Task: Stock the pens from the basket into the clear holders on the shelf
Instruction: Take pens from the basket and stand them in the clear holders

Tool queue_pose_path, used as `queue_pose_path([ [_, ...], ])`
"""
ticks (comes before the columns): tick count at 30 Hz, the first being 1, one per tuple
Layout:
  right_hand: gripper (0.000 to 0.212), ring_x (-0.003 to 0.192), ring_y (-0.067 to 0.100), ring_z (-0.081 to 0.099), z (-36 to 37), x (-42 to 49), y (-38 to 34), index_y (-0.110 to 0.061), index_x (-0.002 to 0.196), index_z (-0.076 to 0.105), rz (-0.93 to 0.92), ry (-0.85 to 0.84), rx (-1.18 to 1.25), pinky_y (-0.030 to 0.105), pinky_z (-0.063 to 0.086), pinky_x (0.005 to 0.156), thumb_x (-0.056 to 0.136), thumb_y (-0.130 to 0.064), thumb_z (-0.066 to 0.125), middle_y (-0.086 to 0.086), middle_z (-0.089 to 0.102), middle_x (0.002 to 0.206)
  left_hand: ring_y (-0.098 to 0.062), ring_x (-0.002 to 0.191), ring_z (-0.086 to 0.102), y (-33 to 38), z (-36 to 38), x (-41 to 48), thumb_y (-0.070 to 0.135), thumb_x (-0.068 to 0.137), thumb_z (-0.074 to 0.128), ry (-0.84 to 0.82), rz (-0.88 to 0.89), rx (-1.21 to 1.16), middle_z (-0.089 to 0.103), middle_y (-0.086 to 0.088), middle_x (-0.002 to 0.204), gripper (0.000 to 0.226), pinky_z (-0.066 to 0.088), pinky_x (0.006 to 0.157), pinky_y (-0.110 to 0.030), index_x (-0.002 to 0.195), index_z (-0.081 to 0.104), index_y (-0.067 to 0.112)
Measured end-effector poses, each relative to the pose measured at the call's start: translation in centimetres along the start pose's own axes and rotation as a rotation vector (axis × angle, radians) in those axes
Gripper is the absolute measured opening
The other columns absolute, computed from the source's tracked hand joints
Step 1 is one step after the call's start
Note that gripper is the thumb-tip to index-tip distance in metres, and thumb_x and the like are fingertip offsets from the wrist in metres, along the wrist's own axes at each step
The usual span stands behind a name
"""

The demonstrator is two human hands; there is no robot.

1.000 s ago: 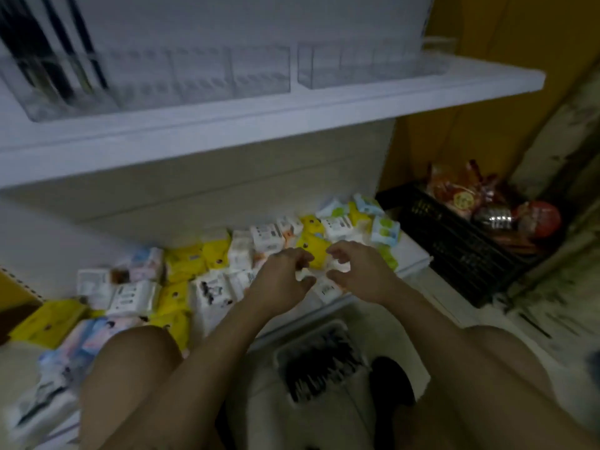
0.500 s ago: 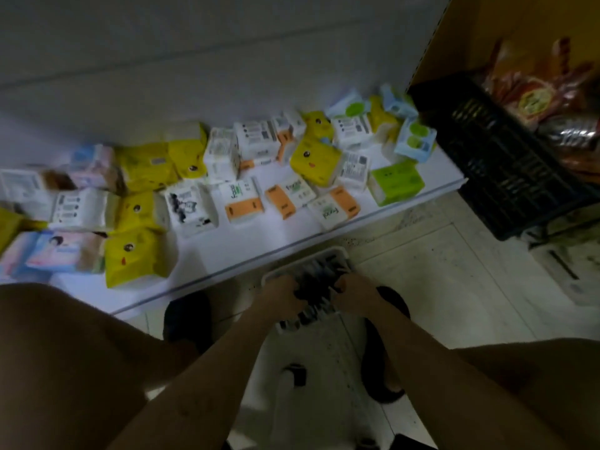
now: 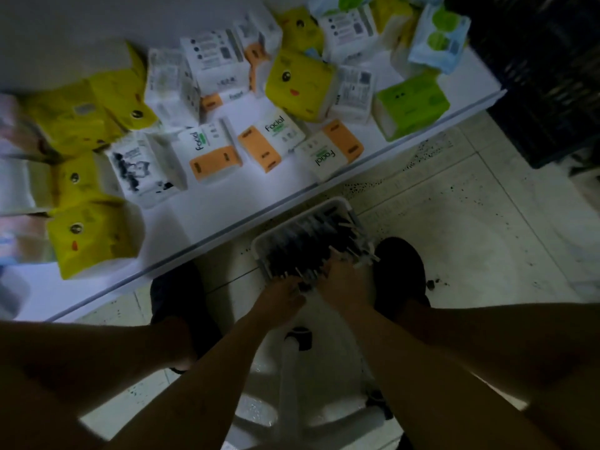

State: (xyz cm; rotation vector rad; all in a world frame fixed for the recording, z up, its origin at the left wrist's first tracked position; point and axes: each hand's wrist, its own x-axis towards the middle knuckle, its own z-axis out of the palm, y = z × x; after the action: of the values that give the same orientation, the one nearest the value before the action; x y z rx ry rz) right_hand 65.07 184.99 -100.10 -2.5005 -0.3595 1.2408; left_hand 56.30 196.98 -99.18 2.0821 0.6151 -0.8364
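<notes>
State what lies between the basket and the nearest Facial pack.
In the head view, only a bare strip of white shelf, its front edge and a sliver of speckled floor separate the basket from the pack.

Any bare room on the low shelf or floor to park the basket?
On the shelf, one bare patch at the front edge, between the yellow pack and the orange Facial packs. Behind that, packs crowd it. On the floor, bare tiles right of the basket, up to the black crate.
</notes>
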Motion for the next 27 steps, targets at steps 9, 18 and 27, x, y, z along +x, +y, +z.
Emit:
queue_pose_path([
  [9,0.027,0.1,0.026,0.056,-0.4,-1.4,-1.1,-0.007,0.122,0.055,-0.009,0.151,0.092,0.021,0.034,0.075,0.101,-0.021,0.044,0.01,0.06,0.115,-0.033,0.123,0.045,-0.3,1.3,2.3,0.021,0.096,0.049,0.071,0.038,0.167,0.026,-0.011,0.147,0.047,0.048,0.095,-0.034,0.142,0.042,0.028],
  [18,0.012,0.067,0.014,0.049,-2.1,-1.6,-2.4,-0.015,0.104,0.059,-0.024,0.431,0.377,0.021,0.035,0.057,0.096,-0.022,0.055,-0.002,0.054,0.081,-0.035,0.11,0.051,1.2,0.4,3.2,0.024,0.091,0.054,0.092,-0.098,0.272,0.035,-0.016,0.134,0.049,0.05,0.085,-0.041,0.136,0.04,0.013],
  [27,0.016,0.064,0.007,0.047,-4.0,-0.9,-2.2,-0.013,0.085,0.052,0.033,0.5,0.448,0.013,0.032,0.053,0.094,-0.023,0.062,-0.001,0.053,0.077,-0.022,0.078,0.058,0.8,-0.1,2.1,0.009,0.089,0.056,0.253,-0.146,-0.178,0.062,-0.009,0.092,0.006,0.051,0.066,-0.033,0.094,0.056,0.012],
])
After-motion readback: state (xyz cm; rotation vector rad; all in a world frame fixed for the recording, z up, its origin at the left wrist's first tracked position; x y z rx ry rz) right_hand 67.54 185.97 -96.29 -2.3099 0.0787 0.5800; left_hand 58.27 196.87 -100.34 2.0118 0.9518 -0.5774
